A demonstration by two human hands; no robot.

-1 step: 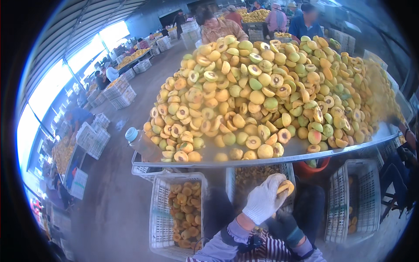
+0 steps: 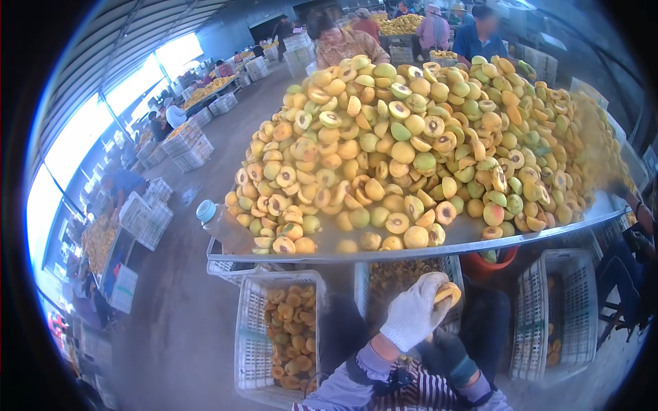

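Nearest the camera, the left hand (image 2: 416, 312), in a white knit glove, is closing its fingers around a yellow peach half (image 2: 447, 294), holding it low in front of the body, above the gap between the crates. The right hand (image 2: 449, 353) is sitting mostly hidden beneath the left, dark-gloved; whether it is gripping anything I cannot tell.

The peach half is looking light and soft, with a wet cut face likely to slip and bruise; cupping the rounded skin side seems the safer hold.

Just below, a white plastic crate (image 2: 250, 342) on the left is holding more halves. Another crate (image 2: 548, 322) is standing to the right, and a red bucket (image 2: 488, 264) is tucked under the table edge.

Beyond, the metal table (image 2: 466, 236) is carrying a big heap of peaches (image 2: 411, 144). A bottle (image 2: 223, 226) is resting at its left corner. Farther off, other people are working at similar piles.
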